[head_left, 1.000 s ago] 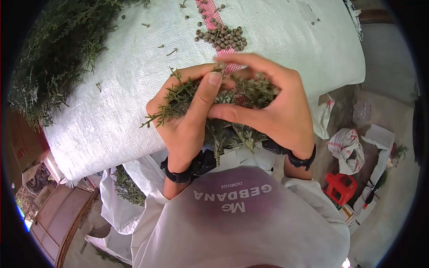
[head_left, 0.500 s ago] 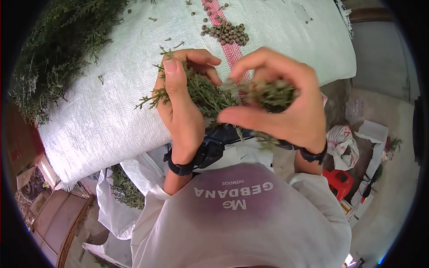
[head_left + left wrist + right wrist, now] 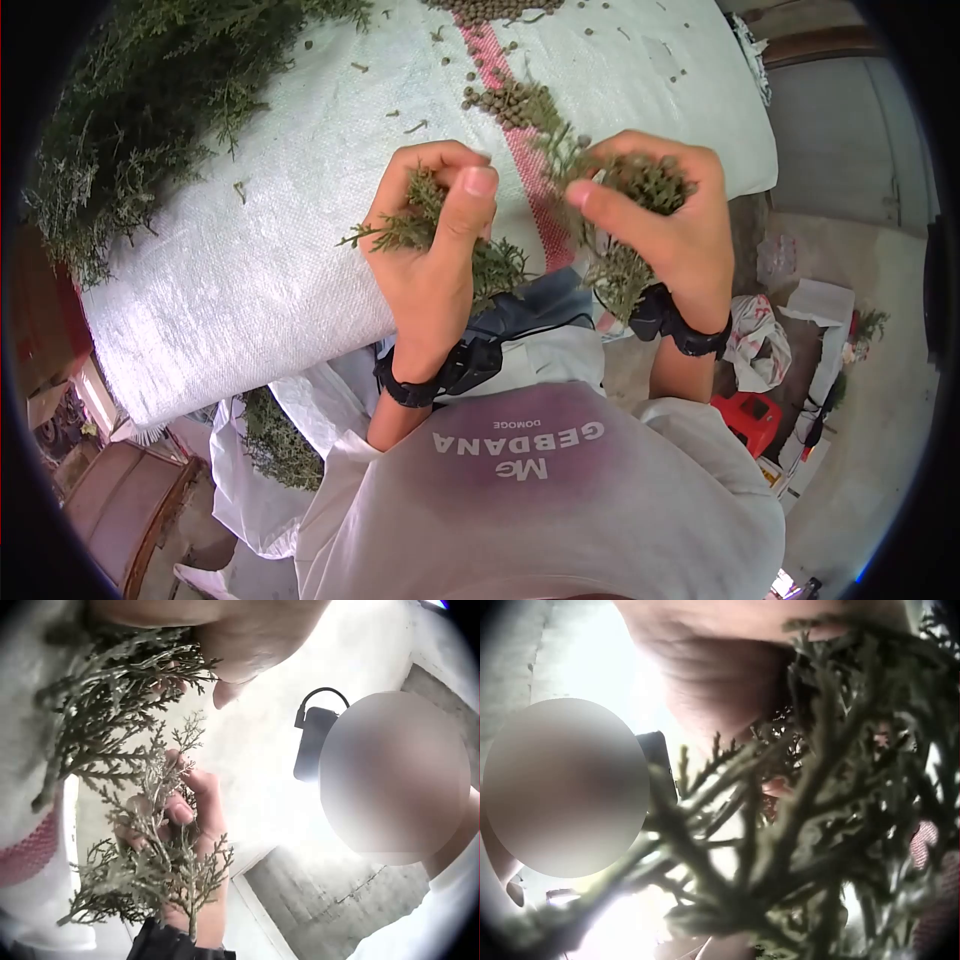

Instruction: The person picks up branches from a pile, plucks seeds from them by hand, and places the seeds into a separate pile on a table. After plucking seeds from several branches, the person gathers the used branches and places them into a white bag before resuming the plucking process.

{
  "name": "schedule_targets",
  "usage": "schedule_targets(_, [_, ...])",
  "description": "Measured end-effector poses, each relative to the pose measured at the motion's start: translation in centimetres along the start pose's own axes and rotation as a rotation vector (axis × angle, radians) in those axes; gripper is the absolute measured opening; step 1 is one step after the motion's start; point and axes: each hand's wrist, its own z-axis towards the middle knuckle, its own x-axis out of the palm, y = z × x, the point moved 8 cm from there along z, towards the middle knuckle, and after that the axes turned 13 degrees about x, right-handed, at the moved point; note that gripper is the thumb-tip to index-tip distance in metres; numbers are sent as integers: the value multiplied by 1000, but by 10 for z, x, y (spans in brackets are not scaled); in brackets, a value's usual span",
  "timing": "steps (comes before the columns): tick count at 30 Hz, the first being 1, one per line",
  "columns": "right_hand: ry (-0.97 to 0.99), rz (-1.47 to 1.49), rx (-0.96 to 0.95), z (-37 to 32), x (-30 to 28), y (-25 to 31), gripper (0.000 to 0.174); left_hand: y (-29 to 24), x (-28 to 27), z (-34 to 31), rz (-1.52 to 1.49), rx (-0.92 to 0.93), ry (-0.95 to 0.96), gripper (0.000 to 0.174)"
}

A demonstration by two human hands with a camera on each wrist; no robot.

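Observation:
My left hand [image 3: 420,285] grips a green conifer sprig [image 3: 497,268], thumb bent over it; leafy ends stick out on both sides. Apart from it, on the right, my right hand [image 3: 685,265] holds a fuller bunch of conifer sprigs [image 3: 650,185] between thumb and curled fingers. A blurred twig [image 3: 550,130] rises from that bunch toward a small pile of round brown cones [image 3: 495,100] on the sack. In the left wrist view, foliage [image 3: 112,705] hangs under the left hand. Foliage [image 3: 810,817] fills much of the right wrist view, close to the right palm [image 3: 727,675].
A stuffed white woven sack [image 3: 280,250] with a red stripe [image 3: 535,190] lies in front of me. More cones [image 3: 490,10] lie at its far side, and a large heap of conifer branches [image 3: 130,140] on its left. A red plastic object [image 3: 745,425] stands on the floor at right.
The hands were together at the sprigs, then drew apart. My right hand has moved right with its bunch, and the left thumb has come back down over its sprig.

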Motion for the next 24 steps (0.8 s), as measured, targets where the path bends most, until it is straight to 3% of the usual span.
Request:
schedule_targets(9, [92, -140, 24, -6, 15, -9, 11, -3, 1, 3, 66, 2, 31, 18])
schedule_targets(17, [-32, -356, -164, -16, 13, 0, 15, 0, 0, 0, 81, -41, 28, 14])
schedule_targets(21, [-30, -253, -93, -16, 10, -4, 17, -1, 2, 1, 34, -25, 17, 15])
schedule_targets(24, [-59, -297, -143, -18, 12, -2, 17, -8, 2, 3, 167, 60, 30, 15])
